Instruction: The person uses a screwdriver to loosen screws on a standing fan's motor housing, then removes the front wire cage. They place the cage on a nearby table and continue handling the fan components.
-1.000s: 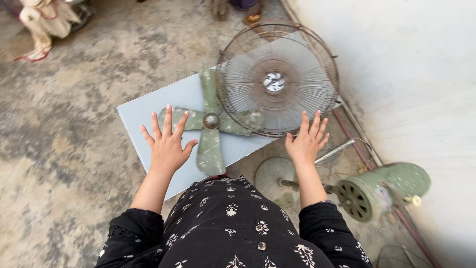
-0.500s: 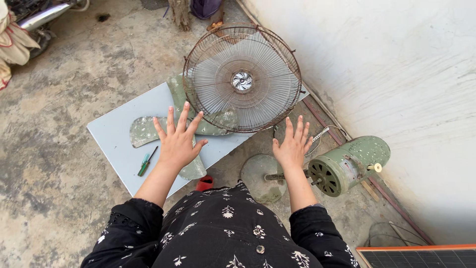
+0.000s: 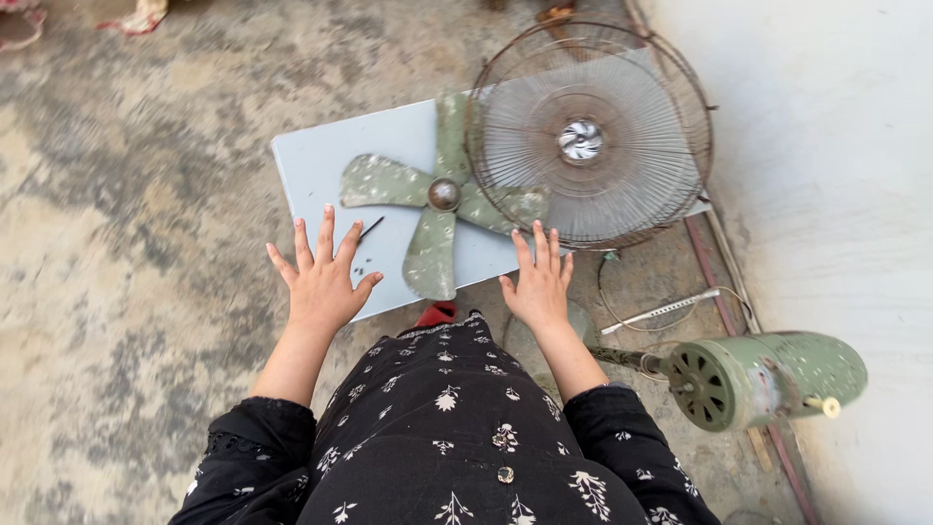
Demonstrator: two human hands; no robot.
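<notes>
Two bare hands are what we hold out flat over our work, palms down and fingers spread, gripping nothing. Our left hand [image 3: 324,277] hovers over the near left corner of the pale blue board [image 3: 321,160], which lies on the concrete floor [image 3: 126,243]. Just beyond its fingertips we see a small dark screwdriver [image 3: 369,228] and a few tiny dark bits lying on the board. Our right hand [image 3: 537,282] hangs over the board's near edge, its fingertips close to the rim of the round wire fan guard [image 3: 588,136]; we cannot tell whether they touch it.

Between our hands lies the green four-bladed fan blade [image 3: 442,194], flat on the board with its metal hub facing up. One blade points toward us, ending between our wrists; another runs under the guard's wire mesh. The guard rests partly on the board's right part and partly past its edge, close to the white wall [image 3: 826,146].

To our right, on the floor by the wall, the green fan motor [image 3: 768,379] lies on its side, vented face turned toward us. Its shaft side reaches toward a round green base [image 3: 583,326] partly hidden behind our right forearm. A small red object [image 3: 437,313] peeks out at the board's near edge above our dark flowered garment [image 3: 457,437].
</notes>
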